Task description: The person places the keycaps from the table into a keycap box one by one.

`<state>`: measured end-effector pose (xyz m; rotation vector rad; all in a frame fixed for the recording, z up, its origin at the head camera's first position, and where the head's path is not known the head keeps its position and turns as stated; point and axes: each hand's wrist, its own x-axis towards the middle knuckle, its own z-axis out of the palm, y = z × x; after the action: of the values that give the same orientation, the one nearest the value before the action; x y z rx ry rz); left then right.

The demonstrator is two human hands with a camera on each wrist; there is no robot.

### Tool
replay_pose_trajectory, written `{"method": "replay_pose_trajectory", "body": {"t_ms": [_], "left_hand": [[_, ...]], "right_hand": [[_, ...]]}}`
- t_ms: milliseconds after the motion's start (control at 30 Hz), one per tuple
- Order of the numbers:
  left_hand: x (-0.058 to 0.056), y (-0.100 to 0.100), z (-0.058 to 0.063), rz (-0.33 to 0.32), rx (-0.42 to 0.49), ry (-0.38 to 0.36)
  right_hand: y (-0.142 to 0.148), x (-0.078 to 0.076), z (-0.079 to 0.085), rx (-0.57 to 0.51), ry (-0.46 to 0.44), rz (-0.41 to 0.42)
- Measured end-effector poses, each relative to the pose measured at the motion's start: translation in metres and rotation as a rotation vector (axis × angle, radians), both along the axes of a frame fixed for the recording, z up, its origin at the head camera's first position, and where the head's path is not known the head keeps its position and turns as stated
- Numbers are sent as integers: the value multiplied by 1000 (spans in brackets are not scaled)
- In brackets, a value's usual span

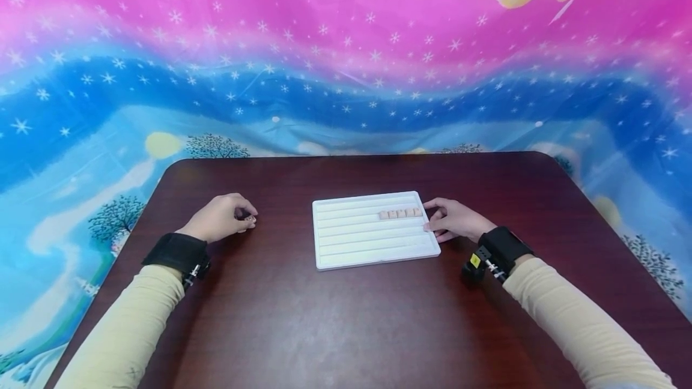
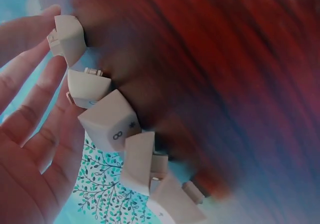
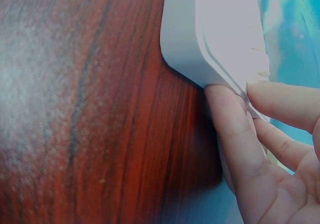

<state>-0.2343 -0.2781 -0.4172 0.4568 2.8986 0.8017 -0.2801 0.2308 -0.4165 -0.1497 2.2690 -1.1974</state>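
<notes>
On the left of the table, my left hand [image 1: 221, 218] has its fingers bent around a small group of keycaps [image 1: 248, 219]. In the left wrist view several beige keycaps stand in a slanting row. One keycap [image 2: 110, 121] shows an 8 and a star. Fingertips pinch the end keycap [image 2: 71, 39] of that row. A white grooved tray [image 1: 373, 248] lies mid-table, with several keycaps [image 1: 400, 214] lined up in an upper groove at its right end. My right hand [image 1: 456, 220] grips the tray's right edge, thumb on the rim and fingers against its side.
The dark brown wooden table [image 1: 346, 317] has rounded far corners. Behind it hangs a pink and blue patterned cloth [image 1: 324, 77]. Black wrist straps with small cameras sit on both wrists, the right camera [image 1: 474, 266] low beside the tray.
</notes>
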Motion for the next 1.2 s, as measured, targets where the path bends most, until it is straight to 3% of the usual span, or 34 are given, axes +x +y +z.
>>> {"method": "replay_pose_trajectory", "body": {"t_ms": [367, 700, 1200], "left_hand": [[-5, 4, -1, -26, -25, -20], [-5, 8, 1, -10, -26, -40], [-2, 17, 11, -32, 14, 60]], "right_hand": [[-1, -1, -2, 1, 7, -5], [-1, -1, -1, 5, 5, -5], [-1, 2, 0, 6, 7, -9]]}}
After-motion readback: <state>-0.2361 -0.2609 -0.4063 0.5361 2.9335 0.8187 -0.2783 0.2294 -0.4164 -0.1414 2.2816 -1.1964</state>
